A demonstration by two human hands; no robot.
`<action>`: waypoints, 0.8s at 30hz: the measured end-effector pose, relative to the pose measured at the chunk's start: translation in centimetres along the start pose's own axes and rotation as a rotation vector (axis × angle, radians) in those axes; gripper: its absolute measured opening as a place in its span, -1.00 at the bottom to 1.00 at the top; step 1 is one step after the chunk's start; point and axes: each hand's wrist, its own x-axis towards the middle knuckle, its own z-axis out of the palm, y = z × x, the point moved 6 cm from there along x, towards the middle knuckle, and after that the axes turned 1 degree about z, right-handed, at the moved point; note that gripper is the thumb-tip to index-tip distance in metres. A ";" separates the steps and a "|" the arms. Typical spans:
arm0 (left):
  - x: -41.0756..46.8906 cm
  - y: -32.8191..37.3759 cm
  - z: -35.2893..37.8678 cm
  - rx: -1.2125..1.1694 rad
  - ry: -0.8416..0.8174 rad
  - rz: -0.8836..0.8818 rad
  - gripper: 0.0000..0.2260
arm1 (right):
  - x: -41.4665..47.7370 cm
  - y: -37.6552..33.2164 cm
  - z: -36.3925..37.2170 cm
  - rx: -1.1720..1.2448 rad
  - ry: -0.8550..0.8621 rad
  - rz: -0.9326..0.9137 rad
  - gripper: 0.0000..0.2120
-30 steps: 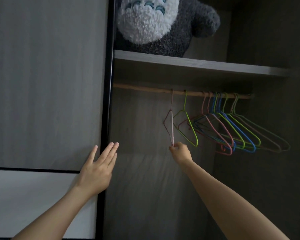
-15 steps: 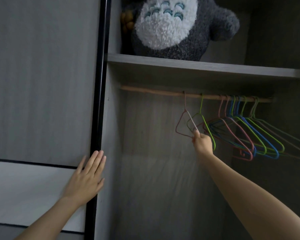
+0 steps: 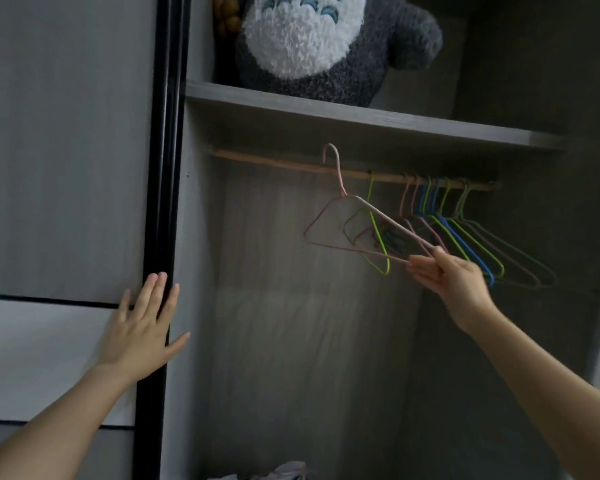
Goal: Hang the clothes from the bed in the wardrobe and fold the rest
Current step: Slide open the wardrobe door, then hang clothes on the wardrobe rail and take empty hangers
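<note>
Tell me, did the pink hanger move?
Yes. The pink hanger went up: its hook, earlier hung on the rail, now pokes above it, and the frame has tilted rightward, pinched by the right hand.

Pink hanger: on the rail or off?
Off, it seems. The pink hanger is tilted, its hook sits above the rail rather than resting on it, and the right hand pinches its lower corner.
</note>
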 end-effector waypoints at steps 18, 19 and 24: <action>-8.1 48.8 -3.7 -1.396 -0.749 0.249 -0.61 | -28.5 -8.2 -40.3 -0.097 0.355 0.273 -0.55; -10.2 53.6 -4.3 -1.443 -0.791 0.271 -0.80 | -32.8 -9.3 -44.5 -0.097 0.471 0.280 -0.53; -15.4 64.6 -7.2 -1.482 -0.747 0.414 -0.71 | -44.9 -11.7 -53.0 -0.036 0.795 0.345 -0.43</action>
